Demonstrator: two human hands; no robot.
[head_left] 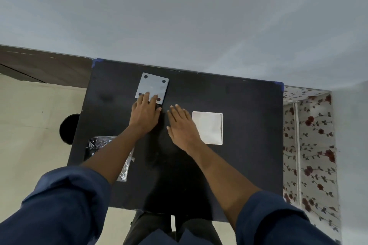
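A grey square metal plate with a hole near each corner lies flat at the far side of the black table. My left hand lies flat with straight fingers, its fingertips resting on the plate's near edge. My right hand is flat on the table, fingers straight, apart from the plate and just left of a white square cloth or pad. Neither hand holds anything.
A crumpled clear plastic bag with dark contents lies at the table's left edge, partly under my left forearm. A dark round object sits on the floor to the left. A floral-patterned surface stands to the right. A pale wall is right behind the table.
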